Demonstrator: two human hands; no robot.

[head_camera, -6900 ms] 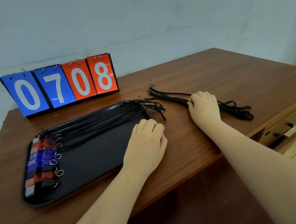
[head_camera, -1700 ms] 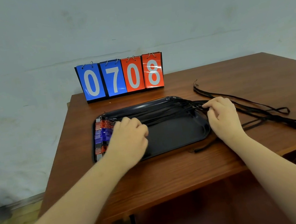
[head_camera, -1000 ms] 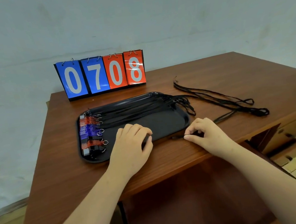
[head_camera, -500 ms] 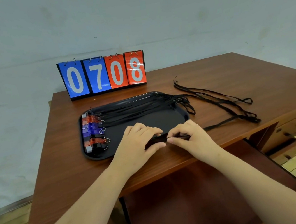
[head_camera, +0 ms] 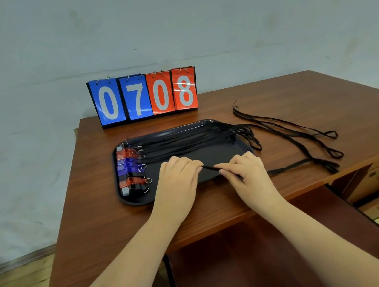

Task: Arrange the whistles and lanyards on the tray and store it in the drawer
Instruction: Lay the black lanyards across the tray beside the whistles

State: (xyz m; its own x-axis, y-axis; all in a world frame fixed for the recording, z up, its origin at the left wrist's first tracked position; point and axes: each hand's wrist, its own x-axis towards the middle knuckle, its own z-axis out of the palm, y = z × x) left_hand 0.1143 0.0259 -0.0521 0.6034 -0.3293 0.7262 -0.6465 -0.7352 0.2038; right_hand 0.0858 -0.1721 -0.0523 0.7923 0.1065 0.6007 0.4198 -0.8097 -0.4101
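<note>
One thin black lanyard cord (head_camera: pixel 209 167) is pinched btw fingertips of left hand (head_camera: pixel 176 178) & right hand (head_camera: pixel 247 171), over near side of flat black plastic tray (head_camera: pixel 138 201). Red/blue/black plastic whistles (head_camera: pixel 128 169) are lined up at tray's left w/ several cords laid. Loose black cords (head_camera: pixel 303 138) on brown wooden desk (head_camera: pixel 112 221) still to do; drawer step not begun.

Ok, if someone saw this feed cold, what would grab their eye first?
The blue-and-red flip scoreboard reading 0708 stands out at the back of the brown wooden table. In front, the left hand and right hand pinch one black lanyard cord over the near edge of the black plastic tray, whose left end holds a row of red, blue and black whistles. Loose black lanyards trail across the table to its right.
</note>
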